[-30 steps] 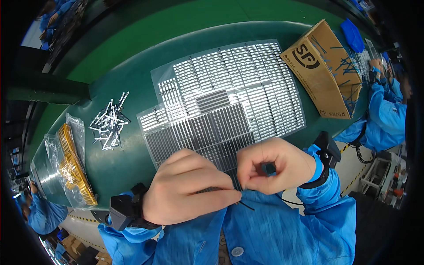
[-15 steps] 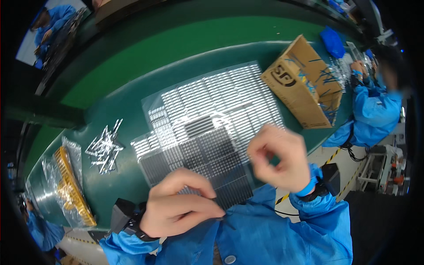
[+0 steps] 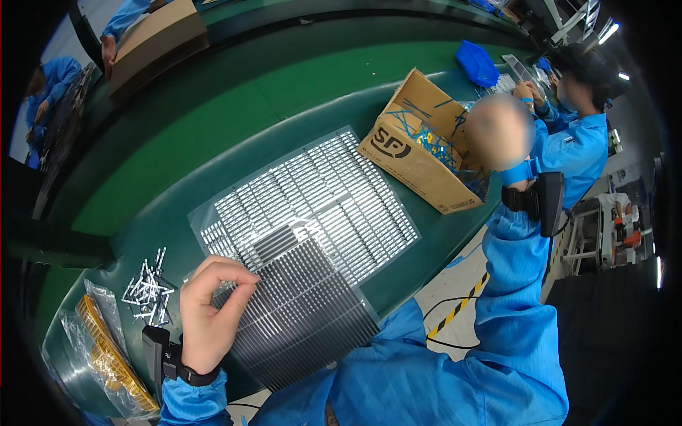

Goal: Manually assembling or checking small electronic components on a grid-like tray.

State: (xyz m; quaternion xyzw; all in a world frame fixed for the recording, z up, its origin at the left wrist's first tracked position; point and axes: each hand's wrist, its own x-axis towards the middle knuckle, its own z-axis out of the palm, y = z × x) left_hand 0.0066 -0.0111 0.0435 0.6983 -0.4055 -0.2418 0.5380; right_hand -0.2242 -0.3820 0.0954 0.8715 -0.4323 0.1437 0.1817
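Observation:
My left hand point(image 3: 215, 312) is over the left edge of a dark sheet with narrow ribs point(image 3: 305, 312), thumb and forefinger pinched together; whatever is between them is too small to make out. Under that sheet lies a clear sheet with rows of shiny silver strips point(image 3: 320, 192). My right hand point(image 3: 499, 133) is stretched out to the far right, at the right side of an open cardboard box point(image 3: 405, 160). It is blurred, and its fingers do not show. Inside the box are thin blue strips point(image 3: 419, 128) and some yellow bits.
A loose pile of silver strips point(image 3: 148, 290) lies on the green table point(image 3: 167, 220) at the left. Near it are yellow comb-like plastic parts point(image 3: 110, 351) in clear bags. A blue bag point(image 3: 477, 64) sits behind the box. A co-worker point(image 3: 575, 153) works at the right.
My right hand has moved from above the sheets out to the box. My left hand has shifted left and stays pinched. The whole view has turned.

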